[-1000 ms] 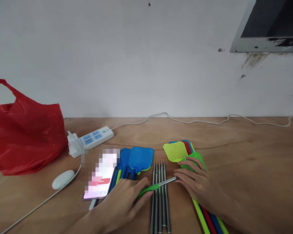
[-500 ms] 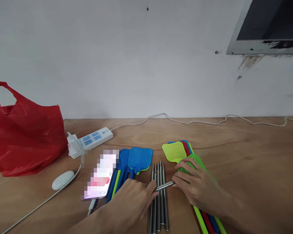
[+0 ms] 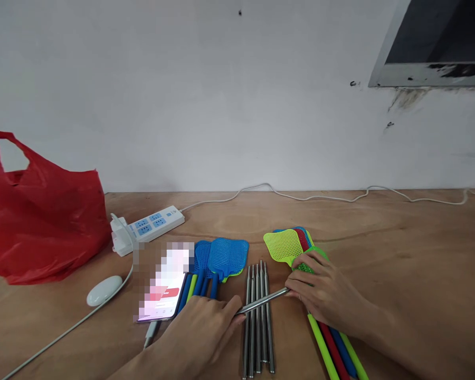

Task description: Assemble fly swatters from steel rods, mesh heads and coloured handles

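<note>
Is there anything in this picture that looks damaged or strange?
At upper right, the frame shows dark, ragged patches, perhaps chipped paint, and the wall beneath has a brownish smudge. Both interrupt plain grey.

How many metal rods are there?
6: five metal rods lie side by side on the table; another crosses above, between left hand and right hand. Others may be hidden.

The rods (image 3: 258, 338) at six o'clock look like smooth, glossy metal; the yellow swatter head (image 3: 282, 246) toward five, perforated matt plastic; the bag (image 3: 43, 227) at nine, crinkled, shiny plastic; the tabletop (image 3: 399, 253), grained wood.
</note>
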Tool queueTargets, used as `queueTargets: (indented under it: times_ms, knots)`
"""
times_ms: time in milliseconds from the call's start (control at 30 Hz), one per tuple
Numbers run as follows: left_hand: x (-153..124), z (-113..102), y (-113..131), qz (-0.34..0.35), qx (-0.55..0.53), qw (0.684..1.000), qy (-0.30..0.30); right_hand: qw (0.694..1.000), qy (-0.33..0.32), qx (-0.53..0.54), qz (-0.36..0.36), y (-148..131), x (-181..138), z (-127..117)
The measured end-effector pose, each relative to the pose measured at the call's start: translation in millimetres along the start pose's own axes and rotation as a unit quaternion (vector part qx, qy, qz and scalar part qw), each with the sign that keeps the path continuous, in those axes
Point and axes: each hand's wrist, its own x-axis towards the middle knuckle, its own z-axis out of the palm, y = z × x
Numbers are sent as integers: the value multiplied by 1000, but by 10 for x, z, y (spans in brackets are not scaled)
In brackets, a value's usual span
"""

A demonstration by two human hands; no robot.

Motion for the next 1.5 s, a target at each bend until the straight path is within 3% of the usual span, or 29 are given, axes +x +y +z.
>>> queueTargets:
  times_ms: [433,667,867,933,1000,1100,1167,1233,1300,1500]
  knots:
    - [-59,3,-27,-10,-23,1000,-5,999,-35,-18,15,107,28,12]
    - [-82,-30,-139,15,-118,992,47,994,-81,50,61,139,11,-123]
    - [-117,-8,-230,33,-176,983,43,978,-55,122,158,275,-118,-204]
    - [-133,-11,-265,29,-183,981,50,953,-17,170,249,343,-161,-207]
    - [-147,-29,-305,29,-190,980,61,897,22,250,364,390,-184,-213]
    - [-157,-66,-361,33,-190,977,86,757,41,429,492,402,-173,-239]
    - [-153,-83,-389,33,-193,976,91,653,37,535,535,375,-138,-253]
    - [-135,-87,-406,31,-200,976,85,576,41,592,562,323,-86,-239]
    - [-100,-78,-414,31,-198,976,89,550,62,601,577,247,-23,-193]
    - [-7,-79,-402,16,-206,972,116,579,129,584,555,37,171,-30]
